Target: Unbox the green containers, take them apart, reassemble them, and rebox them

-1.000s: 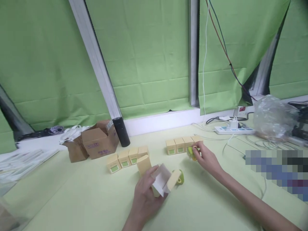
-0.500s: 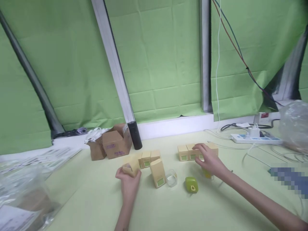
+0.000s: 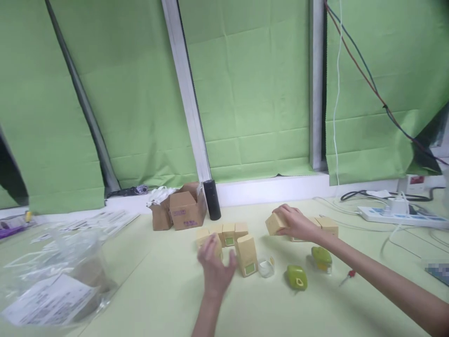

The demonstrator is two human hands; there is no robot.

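My right hand [image 3: 294, 223] grips a small tan cardboard box [image 3: 274, 223], tilted and raised off the table. Behind that hand, more tan boxes [image 3: 328, 225] stand in a row. My left hand [image 3: 216, 271], slightly blurred, has thumb and fingers apart beside another tan box [image 3: 218, 243]; whether it touches that box I cannot tell. Farther back is a row of similar boxes [image 3: 229, 233] with green labels. One taller-looking box [image 3: 246, 256] stands in front of them. A clear plastic piece [image 3: 266, 268] lies beside it, then two green cases [image 3: 297, 277] [image 3: 322, 258].
A red-handled screwdriver [image 3: 351, 274] lies at right. Brown cartons [image 3: 187, 208] and a black cylinder [image 3: 212, 200] stand at the back. On the left are a clear plastic bag [image 3: 63, 281] and papers [image 3: 112, 220]. A power strip [image 3: 403, 215] with cables occupies the back right.
My right hand has lifted a box from the right row and brought it leftward. My left hand has let go of the box it held, now standing by the left row. The view has swung left.
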